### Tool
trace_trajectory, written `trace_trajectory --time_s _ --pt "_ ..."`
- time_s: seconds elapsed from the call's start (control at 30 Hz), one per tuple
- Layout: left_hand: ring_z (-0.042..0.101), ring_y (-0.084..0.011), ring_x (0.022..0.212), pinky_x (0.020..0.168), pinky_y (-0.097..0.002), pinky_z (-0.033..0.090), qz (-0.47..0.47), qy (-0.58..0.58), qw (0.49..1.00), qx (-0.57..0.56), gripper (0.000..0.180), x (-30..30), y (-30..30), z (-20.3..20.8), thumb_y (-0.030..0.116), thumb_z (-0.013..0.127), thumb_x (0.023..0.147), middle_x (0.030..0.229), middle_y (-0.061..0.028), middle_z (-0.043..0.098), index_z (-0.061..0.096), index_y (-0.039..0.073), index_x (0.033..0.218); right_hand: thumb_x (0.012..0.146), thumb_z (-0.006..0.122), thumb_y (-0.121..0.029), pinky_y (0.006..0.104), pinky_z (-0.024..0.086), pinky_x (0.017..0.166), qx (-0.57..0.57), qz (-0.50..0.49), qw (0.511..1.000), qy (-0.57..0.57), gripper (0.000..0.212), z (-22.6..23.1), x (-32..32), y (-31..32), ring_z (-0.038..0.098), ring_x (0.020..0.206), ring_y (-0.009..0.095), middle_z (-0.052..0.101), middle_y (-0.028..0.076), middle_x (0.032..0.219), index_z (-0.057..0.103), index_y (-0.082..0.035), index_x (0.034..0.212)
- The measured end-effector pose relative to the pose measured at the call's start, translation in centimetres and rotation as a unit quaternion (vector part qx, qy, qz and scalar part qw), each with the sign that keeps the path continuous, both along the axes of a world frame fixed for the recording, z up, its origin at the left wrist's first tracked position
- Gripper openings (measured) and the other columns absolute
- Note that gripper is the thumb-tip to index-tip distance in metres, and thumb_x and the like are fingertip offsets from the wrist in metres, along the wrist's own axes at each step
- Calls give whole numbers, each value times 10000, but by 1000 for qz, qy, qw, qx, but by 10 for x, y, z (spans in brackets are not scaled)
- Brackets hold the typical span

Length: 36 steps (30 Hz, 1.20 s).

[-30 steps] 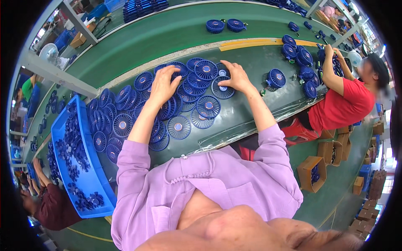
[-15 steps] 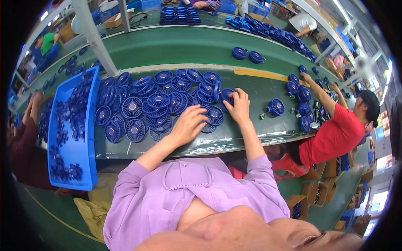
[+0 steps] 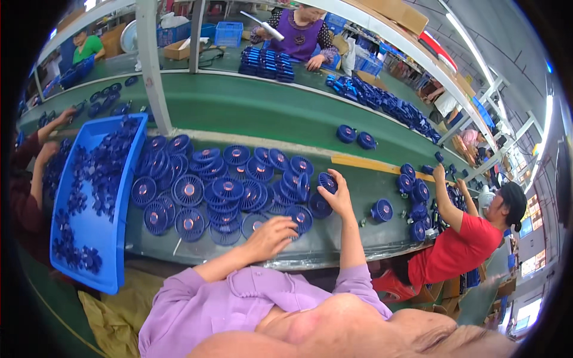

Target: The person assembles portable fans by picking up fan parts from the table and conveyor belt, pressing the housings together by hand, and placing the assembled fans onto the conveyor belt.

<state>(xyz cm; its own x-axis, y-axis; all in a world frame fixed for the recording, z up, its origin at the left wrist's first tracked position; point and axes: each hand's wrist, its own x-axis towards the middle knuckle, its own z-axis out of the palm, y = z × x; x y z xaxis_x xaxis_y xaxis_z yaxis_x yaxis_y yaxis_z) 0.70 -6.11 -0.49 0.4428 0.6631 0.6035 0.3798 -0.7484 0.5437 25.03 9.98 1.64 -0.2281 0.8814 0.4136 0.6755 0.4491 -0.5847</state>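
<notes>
My right hand (image 3: 340,198) grips a round dark-blue fan grille (image 3: 326,181) by its edge, tilted up off the table. Below it another blue round piece (image 3: 320,206) is partly hidden behind my fingers. Fingers apart and slightly bent, my left hand (image 3: 271,240) reaches to the near edge of a grille (image 3: 301,218); whether it touches is hard to tell. To its left spreads a heap of similar ribbed grilles (image 3: 227,189), several with a copper-coloured centre, some flat and some leaning. Right of my hands a fan head (image 3: 382,210) lies on the green tabletop.
A blue tray (image 3: 121,238) of small dark-blue parts stands at the left. Behind the table runs a green conveyor (image 3: 262,110) with two fan heads (image 3: 356,136). A yellow strip (image 3: 370,165) lies along its edge. A co-worker in red (image 3: 459,238) handles fan parts at the right.
My right hand has raised a grille from beside the heap and tilted it up. My left hand stays near the same grille. The view has tilted up, showing a person across the conveyor.
</notes>
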Motion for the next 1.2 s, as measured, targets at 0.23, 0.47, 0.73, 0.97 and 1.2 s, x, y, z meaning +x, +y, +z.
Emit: trace_trajectory --time_s 0.23,0.47,0.73,0.97,1.2 --pt "586 -273 1089 918 -385 487 -98 -9 992 -83 195 13 42 2 116 624 865 1117 -64 651 642 80 1056 701 799 -291 428 390 1028 47 14 998 34 706 1 -43 95 491 1184 357 531 201 1256 511 -74 1308" --pt "605 -279 1060 917 -384 486 -121 -77 979 -147 198 2 47 -9 77 640 856 1096 -92 660 653 56 1053 700 796 -325 449 370 1017 25 111 992 -55 650 -15 -89 103 475 1176 360 511 158 1247 563 -121 1272" --pt "628 -257 1009 877 -351 500 -121 -101 958 -239 197 1 58 -14 80 630 864 1084 -81 664 652 55 1059 696 800 -301 442 368 1030 1 96 994 -56 654 -11 -84 104 462 1197 348 495 144 1255 557 -125 1277" --pt "636 -250 1001 870 -343 508 -102 -110 948 -281 177 1 62 8 68 614 876 1092 -85 675 667 42 1043 707 785 -381 470 332 1029 5 96 993 -63 669 -15 -81 108 440 1204 359 478 153 1269 548 -144 1285" --pt "659 -252 943 826 -338 524 -123 -121 957 -233 198 4 68 -2 14 643 839 1058 -94 686 670 35 1034 711 777 -403 480 314 1043 8 94 994 -58 659 -17 -79 107 424 1223 364 479 153 1281 554 -149 1277"
